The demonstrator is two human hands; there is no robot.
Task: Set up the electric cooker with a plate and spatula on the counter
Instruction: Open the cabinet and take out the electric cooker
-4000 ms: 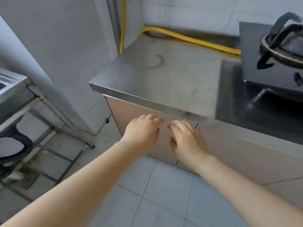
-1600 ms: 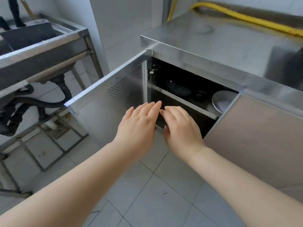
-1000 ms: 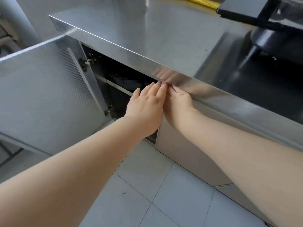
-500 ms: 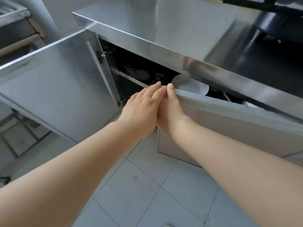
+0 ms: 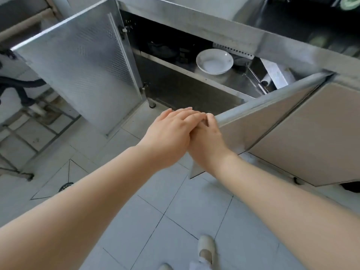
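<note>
The right hand (image 5: 209, 136) grips the free top corner of the right cabinet door (image 5: 272, 114), its fingers curled over the metal edge and the thumb lying along the top. The left hand (image 5: 171, 131) lies flat over the right one, fingers loose and spread, holding nothing; its fingertips reach just to the door's corner. Both forearms stretch forward from the bottom of the view.

The right cabinet door stands swung out at an angle, its beige face turned toward the floor tiles. The left cabinet door (image 5: 81, 71) is swung wide, showing its dimpled metal inner side. Between them the cabinet (image 5: 175, 84) lies open and dark. On its upper shelf (image 5: 229, 79) sits a white plate (image 5: 214, 61), deep and bowl-like, upright and empty. To the right of the plate lie a long metal utensil handle (image 5: 255, 78) and a pale flat item I cannot identify. Darker shapes further back on the left of the shelf are too dim to tell.

The steel counter (image 5: 204, 22) runs above the opening, its front edge just over the plate. A slippered foot (image 5: 206, 248) stands on the grey floor tiles below.
</note>
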